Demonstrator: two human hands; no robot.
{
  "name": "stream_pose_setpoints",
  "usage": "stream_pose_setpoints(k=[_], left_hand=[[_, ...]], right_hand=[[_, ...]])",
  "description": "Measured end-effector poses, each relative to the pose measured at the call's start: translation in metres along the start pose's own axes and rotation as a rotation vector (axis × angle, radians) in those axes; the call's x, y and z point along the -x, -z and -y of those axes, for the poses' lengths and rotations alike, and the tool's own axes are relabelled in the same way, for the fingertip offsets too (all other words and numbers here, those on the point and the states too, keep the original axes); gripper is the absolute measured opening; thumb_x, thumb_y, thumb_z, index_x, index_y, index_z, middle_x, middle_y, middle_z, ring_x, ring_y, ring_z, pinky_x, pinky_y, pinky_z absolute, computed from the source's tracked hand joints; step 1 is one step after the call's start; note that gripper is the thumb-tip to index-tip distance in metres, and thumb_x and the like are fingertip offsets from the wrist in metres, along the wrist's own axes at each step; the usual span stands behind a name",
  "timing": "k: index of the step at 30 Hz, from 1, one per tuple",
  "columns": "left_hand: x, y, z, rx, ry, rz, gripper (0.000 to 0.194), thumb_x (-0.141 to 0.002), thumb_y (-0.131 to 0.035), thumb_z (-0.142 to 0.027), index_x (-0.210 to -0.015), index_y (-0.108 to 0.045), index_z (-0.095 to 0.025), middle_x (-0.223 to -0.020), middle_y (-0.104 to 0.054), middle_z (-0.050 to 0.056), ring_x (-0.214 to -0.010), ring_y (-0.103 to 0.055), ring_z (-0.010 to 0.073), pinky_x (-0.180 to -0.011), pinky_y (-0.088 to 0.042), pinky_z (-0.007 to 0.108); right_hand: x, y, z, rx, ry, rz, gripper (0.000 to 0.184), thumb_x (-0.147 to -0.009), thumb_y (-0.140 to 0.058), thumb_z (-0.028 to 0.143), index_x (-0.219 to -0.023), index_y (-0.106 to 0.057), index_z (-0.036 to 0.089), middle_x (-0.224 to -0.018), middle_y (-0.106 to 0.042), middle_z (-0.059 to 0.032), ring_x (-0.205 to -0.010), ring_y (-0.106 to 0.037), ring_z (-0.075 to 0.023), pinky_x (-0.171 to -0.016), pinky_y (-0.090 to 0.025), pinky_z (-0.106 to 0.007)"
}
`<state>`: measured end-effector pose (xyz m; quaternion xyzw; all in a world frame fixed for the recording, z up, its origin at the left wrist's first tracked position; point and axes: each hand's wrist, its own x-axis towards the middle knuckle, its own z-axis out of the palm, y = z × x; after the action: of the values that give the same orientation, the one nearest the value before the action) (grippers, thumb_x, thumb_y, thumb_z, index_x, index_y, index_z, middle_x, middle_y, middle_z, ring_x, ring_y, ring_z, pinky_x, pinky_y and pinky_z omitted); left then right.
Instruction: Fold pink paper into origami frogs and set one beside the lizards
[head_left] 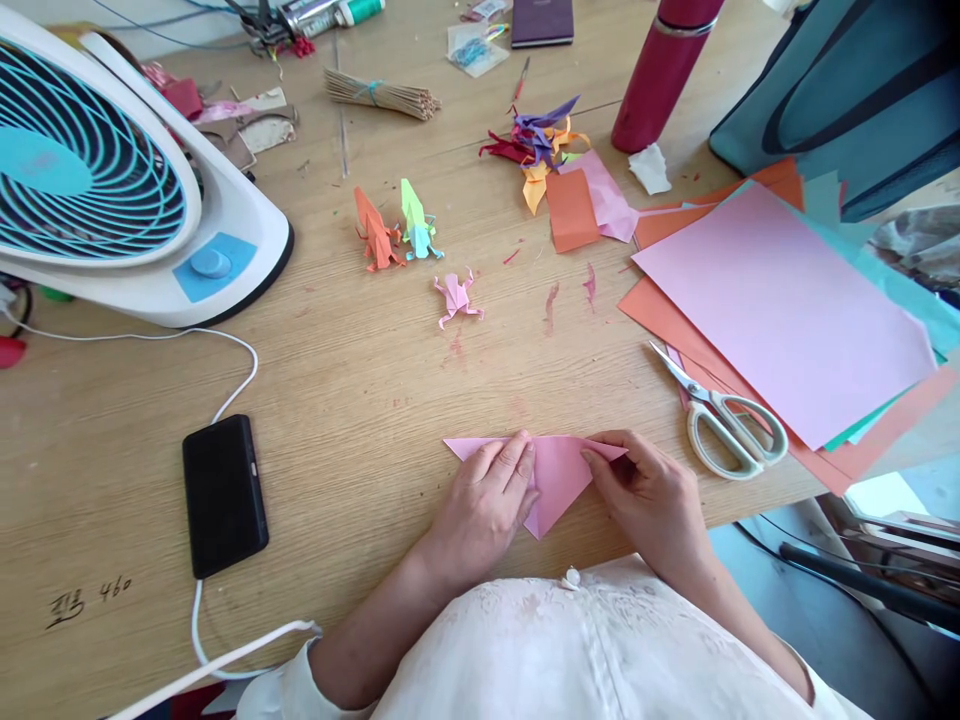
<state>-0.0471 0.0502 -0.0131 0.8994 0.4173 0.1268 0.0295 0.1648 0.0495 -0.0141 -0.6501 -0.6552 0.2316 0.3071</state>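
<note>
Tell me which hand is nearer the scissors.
Right. The right hand, at the right corner of the pink paper, is just left of the scissors; the left hand lies over the paper's left part, farther away.

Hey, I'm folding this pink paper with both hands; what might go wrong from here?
The pink paper could slip and crease crookedly, since the left hand presses it while the right hand pinches its corner. The scissors lie just beyond the right hand, near the table edge, so a nudge might knock them off. The left sleeve is close to the white cable, which might snag and drag the black device.
</note>
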Motion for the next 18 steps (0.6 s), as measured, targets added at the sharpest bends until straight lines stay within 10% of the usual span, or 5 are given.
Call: stream_pose_setpoints(k=[18], left_hand=[[0.014,-0.002,-0.002,-0.155,-0.09,0.18,0.055,-0.101,-0.046,-0.04,-0.149,-0.042,-0.012,-0.158,-0.038,0.008,-0.124,-0.054,0.0276,-0.099,-0.047,0.04]], right_hand=[[0.007,-0.018,0.003,0.118,0.128,0.002,0.013,-0.094,-0.058,0.031,-0.103,-0.063,0.023,-0.098,-0.075,-0.0054,-0.087,-0.068,-0.0229,-0.078,-0.047,-0.037]])
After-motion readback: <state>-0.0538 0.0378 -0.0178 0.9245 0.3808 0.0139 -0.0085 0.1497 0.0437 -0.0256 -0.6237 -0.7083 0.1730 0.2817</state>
